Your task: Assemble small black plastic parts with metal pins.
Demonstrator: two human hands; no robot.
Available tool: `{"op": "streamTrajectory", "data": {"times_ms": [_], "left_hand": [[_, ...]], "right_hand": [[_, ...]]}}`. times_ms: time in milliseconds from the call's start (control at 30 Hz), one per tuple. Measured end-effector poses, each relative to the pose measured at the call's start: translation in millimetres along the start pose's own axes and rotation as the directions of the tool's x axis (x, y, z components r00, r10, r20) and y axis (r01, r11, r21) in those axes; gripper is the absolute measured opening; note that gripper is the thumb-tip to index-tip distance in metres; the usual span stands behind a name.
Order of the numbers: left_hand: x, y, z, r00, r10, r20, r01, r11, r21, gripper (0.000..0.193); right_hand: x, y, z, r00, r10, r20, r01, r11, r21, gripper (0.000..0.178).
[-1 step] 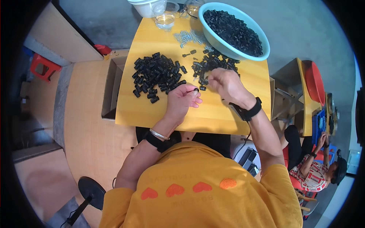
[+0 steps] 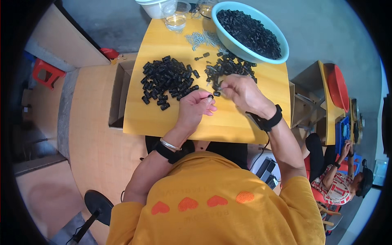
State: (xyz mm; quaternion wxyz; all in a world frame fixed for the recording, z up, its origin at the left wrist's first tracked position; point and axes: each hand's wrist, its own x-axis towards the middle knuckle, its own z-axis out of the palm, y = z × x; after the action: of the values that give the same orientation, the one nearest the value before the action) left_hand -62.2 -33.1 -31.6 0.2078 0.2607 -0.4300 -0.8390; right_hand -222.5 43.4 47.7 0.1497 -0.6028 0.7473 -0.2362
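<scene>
My left hand (image 2: pixel 197 107) is pinched around a small black plastic cylinder (image 2: pixel 210 96), mostly hidden by the fingertips. To its left lies a heap of black plastic cylinders (image 2: pixel 167 77) shaped like cord locks. My right hand (image 2: pixel 241 92) has thumb and fingers drawn together at the near edge of a looser pile of small black parts (image 2: pixel 228 65). What these fingers hold, if anything, is too small to make out. A single black cylinder (image 2: pixel 217 94) rests between my hands. Beyond the piles are many small silvery pieces (image 2: pixel 200 38), perhaps springs.
A light-blue basin (image 2: pixel 281 61) full of black parts stands at the table's (image 2: pixel 155 120) far right. A clear plastic cup (image 2: pixel 175 23) and a white tub (image 2: pixel 157 9) are at the back. An open cardboard box (image 2: pixel 118 96) sits left. Another person (image 2: pixel 337 183) sits at right.
My right hand has shifted very slightly at the edge of the loose pile. My left hand keeps its pinch on the black cylinder.
</scene>
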Motion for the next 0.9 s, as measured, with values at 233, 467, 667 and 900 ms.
{"op": "streamTrajectory", "data": {"times_ms": [233,467,667,900], "left_hand": [[-11,8,7,0.974,0.167,0.155,-0.188,0.973,0.134,0.013],[-18,7,3,0.954,0.21,0.213,-0.263,0.928,0.265,0.011],[-21,16,-4,0.967,0.126,0.221,-0.191,0.932,0.307,0.012],[-26,20,-5,0.965,0.058,0.254,-0.096,0.985,0.14,0.011]], "right_hand": [[-10,-17,-15,0.962,-0.257,0.09,0.251,0.965,0.07,0.003],[-8,-28,-16,0.927,-0.19,0.325,0.238,0.964,-0.116,0.006],[-6,-20,-12,0.926,-0.151,0.345,0.081,0.975,0.208,0.009],[-24,-17,6,0.911,0.13,0.392,-0.387,0.595,0.704,0.011]]}}
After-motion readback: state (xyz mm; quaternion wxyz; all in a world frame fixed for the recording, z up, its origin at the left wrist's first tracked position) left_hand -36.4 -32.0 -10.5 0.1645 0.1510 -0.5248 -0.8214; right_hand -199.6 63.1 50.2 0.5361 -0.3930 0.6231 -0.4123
